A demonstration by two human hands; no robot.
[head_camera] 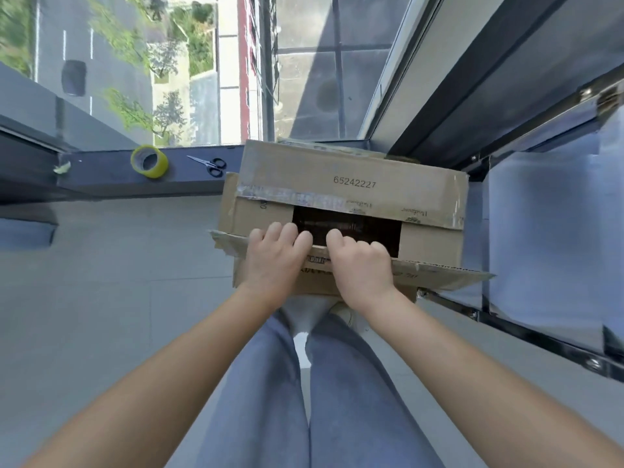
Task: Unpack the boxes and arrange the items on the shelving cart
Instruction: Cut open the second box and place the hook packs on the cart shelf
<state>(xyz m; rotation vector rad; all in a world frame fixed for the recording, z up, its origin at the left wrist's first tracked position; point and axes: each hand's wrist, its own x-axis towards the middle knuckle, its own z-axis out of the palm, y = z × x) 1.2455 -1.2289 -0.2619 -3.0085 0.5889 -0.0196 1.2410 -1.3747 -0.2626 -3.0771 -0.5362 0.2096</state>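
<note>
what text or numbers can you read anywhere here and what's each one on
"65242227": printed on the far flap of the box.
Small upside-down script print along that flap's near edge: too blurred to read.
Dark print on the near flap beside the hands: partly covered, unreadable.
Tape roll and scissors: no text visible.

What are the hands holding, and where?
Both hands, left hand and right hand, grip the cardboard box by its near flap's edge.

yellow tape roll (149,161) on window ledge (111,173), black-handled scissors (208,163) beside it.
</note>
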